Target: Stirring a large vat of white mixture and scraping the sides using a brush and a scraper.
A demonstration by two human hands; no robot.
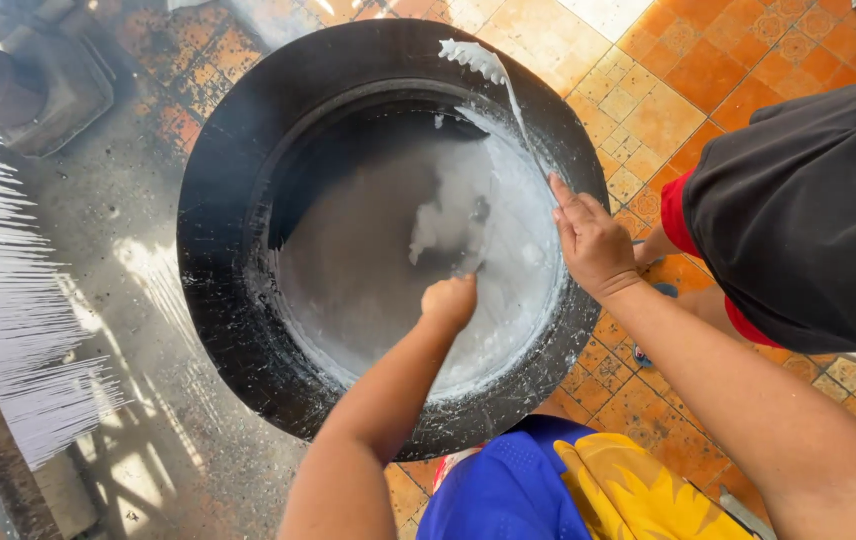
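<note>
below, left hand [450, 300] fisted in tub [218, 260] of white liquid [518, 250], right hand [593, 245] open on rim

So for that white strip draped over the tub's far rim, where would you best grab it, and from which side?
Grip the white strip on the span just above the right hand, coming from the right, outside the black tub. There it runs taut and clear of the white liquid; its frayed top end looks flimsy.

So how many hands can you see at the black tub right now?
2. The left hand is a fist inside the black tub, over the white liquid. The right hand rests on the tub's right rim.
</note>
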